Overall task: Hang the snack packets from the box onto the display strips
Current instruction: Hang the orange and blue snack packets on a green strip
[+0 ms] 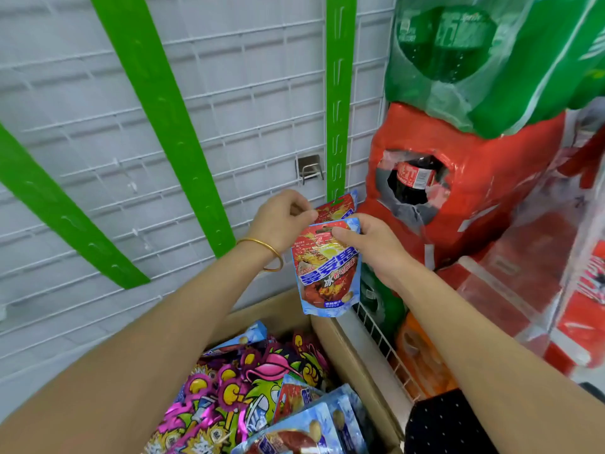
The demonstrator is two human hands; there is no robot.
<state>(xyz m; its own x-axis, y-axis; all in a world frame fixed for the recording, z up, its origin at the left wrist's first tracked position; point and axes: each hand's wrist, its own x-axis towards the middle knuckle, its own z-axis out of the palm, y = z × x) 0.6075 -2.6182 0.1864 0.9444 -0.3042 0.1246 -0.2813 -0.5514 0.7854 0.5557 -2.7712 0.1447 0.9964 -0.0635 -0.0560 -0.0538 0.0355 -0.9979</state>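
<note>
White wire grid wall (pixel 245 93) is filling the background on my feed, with three green display strips slanting across it: the left strip (pixel 55 208), the middle strip (pixel 163 109) and the right strip (pixel 340 93), which is running pretty much straight down. A small metal hook (pixel 309 168) is sitting on the grid just left of that right one.

The hung packet (pixel 339 208) is dangling off the very bottom of the right strip. The left hand (pixel 281 221), gold bangle (pixel 265 253) on the wrist, is curling its fingers in and pinching that packet's left edge, as far as I'm seeing it. The right hand (pixel 370 247) is gripping the top of a red and blue snack packet (pixel 327 276), thumb across the front, fingers wrapping behind. That one is hanging just below and in front of the hung packet, overlapping its lower part.

Down below, the cardboard box (pixel 347 352) is sitting open, with loose packets (pixel 262 371) in pink, green and blue piling up inside. Off to the right, a green soda pack (pixel 491 60) is stacking on top of a red cola pack (pixel 474 191) with torn wrap.
</note>
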